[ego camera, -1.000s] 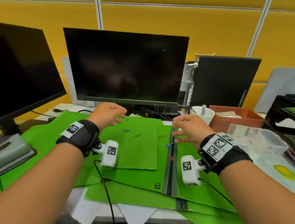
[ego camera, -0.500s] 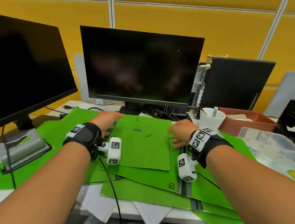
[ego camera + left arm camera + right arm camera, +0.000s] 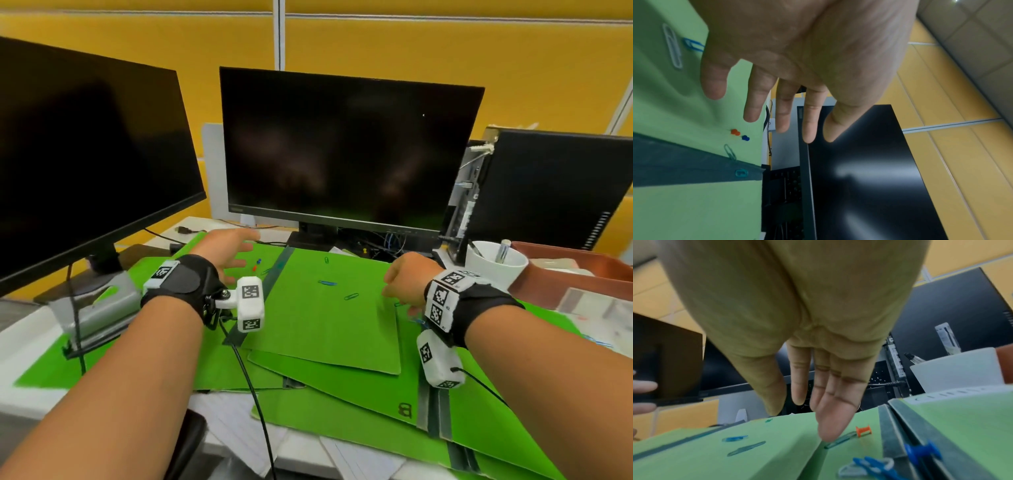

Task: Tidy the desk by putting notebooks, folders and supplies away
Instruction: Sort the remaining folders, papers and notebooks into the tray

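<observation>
Several green folders lie overlapped on the desk, and the top folder [image 3: 325, 318] carries loose paper clips [image 3: 327, 283]. My left hand [image 3: 239, 253] hovers over the far left folder with straight, spread fingers [image 3: 781, 116] that hold nothing. Just beyond them lie an orange push pin [image 3: 735, 132] and a blue push pin [image 3: 745, 138]. My right hand [image 3: 400, 291] is at the top folder's right edge, fingers straight and pointing down. One fingertip [image 3: 828, 431] touches the green surface beside a green paper clip [image 3: 840, 440] and an orange pin [image 3: 864, 431].
Two dark monitors [image 3: 349, 154] and a black computer case [image 3: 555, 185] stand behind the folders. At the right are a white mug [image 3: 496, 265] with pens, a brown tray [image 3: 575, 270] and a clear plastic sleeve [image 3: 603, 315]. A grey hole punch [image 3: 96, 308] sits left. White papers [image 3: 239, 428] stick out at the front edge.
My left hand has left the top folder's left edge and lifted toward the push pins, fingers spreading. My right hand stays at the folder's right edge. The view has swung left.
</observation>
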The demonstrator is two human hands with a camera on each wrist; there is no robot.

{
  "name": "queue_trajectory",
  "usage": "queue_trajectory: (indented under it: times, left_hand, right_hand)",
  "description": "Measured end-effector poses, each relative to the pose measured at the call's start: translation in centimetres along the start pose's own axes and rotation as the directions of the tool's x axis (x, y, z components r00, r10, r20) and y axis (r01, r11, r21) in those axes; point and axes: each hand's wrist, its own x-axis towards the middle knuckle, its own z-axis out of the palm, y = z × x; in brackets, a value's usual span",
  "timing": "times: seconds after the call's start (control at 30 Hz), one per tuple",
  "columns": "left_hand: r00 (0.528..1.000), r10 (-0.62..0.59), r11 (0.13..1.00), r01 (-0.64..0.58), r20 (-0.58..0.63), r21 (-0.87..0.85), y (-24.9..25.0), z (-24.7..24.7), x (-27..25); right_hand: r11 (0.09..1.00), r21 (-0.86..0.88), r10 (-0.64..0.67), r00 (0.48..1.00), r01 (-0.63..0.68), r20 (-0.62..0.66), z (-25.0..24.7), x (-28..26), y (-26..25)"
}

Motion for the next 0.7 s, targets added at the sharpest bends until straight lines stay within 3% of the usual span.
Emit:
queue_trajectory:
  times: [0.27, 0.37, 0.43, 0.5, 0.6, 0.67, 0.7]
  left_hand:
    - [0.991, 0.043, 0.995, -0.054, 0.126, 0.079, -0.7, 4.4, -0.1]
    - [0.972, 0.098, 0.958, -0.151, 0.215, 0.245, 0.4, 7.5, 0.2]
    - [0.961, 0.113, 0.892, -0.210, 0.252, 0.399, 1.2, 9.2, 0.6]
    - [0.947, 0.127, 0.768, -0.283, 0.296, 0.575, 1.5, 10.7, 1.3]
    - [0.917, 0.094, 0.432, -0.388, 0.387, 0.814, 1.1, 12.9, 2.1]
    - [0.912, 0.064, 0.237, -0.409, 0.406, 0.881, 0.3, 14.4, 3.0]
    - [0.917, 0.066, 0.186, -0.399, 0.394, 0.898, 0.0, 14.8, 3.3]
  right_hand:
    - [0.908, -0.392, -0.088, 0.983, 0.145, 0.160, 3.2, 3.0, -3.3]
    - [0.873, -0.443, -0.123, 0.971, 0.205, 0.207, 5.3, 5.5, -3.6]
    - [0.901, -0.399, -0.129, 0.982, 0.174, 0.137, 6.2, 6.6, -3.6]
    - [0.923, -0.353, -0.131, 0.988, 0.150, 0.077, 6.1, 6.5, -3.8]
    - [0.944, -0.307, -0.109, 0.992, 0.122, 0.059, 6.1, 5.6, -3.6]
    - [0.950, -0.289, -0.093, 0.991, 0.117, 0.095, 6.0, 5.0, -3.2]
    - [0.953, -0.277, -0.095, 0.988, 0.125, 0.118, 5.8, 4.8, -3.1]
